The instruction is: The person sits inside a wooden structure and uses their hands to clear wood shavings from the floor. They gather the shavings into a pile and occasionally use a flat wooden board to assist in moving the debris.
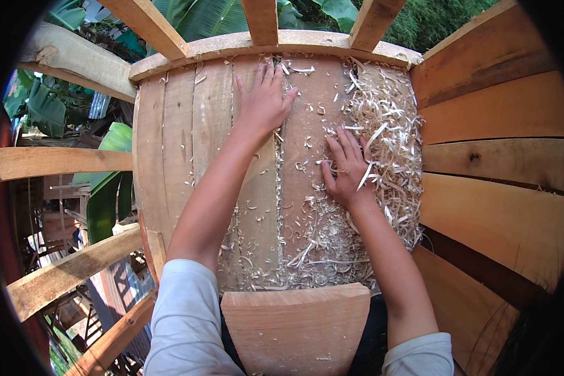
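My left hand (264, 97) reaches to the far side of a plank floor (210, 125), its fingers stretched out close to the far rail. A few wood shavings lie by its fingertips. My right hand (349, 166) rests with fingers spread at the left edge of a thick heap of pale wood shavings (391, 135). Some curls lie over and beside that hand. Neither hand grips anything. Smaller curls and wood dust are scattered across the boards between my arms. Close to my body stands a smooth wooden board (294, 326) with a slightly curved top edge.
A wooden rail (301, 42) with upright posts (260, 22) bounds the far side. Wide horizontal planks (495, 156) form a wall on the right. Spaced beams (62, 164) run along the open left side, with green leaves (109, 200) and clutter beyond.
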Available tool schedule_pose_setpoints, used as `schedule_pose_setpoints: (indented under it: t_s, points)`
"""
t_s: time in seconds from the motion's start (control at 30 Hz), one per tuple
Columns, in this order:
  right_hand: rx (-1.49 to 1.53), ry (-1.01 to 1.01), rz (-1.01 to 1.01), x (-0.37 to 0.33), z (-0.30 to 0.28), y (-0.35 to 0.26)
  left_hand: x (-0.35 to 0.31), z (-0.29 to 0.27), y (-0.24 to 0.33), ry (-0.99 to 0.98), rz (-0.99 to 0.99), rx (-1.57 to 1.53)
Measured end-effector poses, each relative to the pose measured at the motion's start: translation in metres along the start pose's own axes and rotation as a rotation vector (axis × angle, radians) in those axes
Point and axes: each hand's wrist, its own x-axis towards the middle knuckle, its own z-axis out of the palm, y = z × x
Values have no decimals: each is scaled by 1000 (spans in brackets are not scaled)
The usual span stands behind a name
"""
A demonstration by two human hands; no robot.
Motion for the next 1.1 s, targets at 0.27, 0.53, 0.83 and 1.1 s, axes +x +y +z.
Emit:
schedule_pose_setpoints:
  t_s: [0.27,0.53,0.83,1.1]
  points:
    - [13,19,3,0,1,1,-2,-1,-10,236,20,-58]
    - [16,13,-1,-1,2,2,-5,-3,-1,202,76,-82]
    - [7,-2,-4,1,4,0,24,12,-10,250,130,236]
    - [2,1,-5,-1,3,3,23,7,-11,420,102,-153]
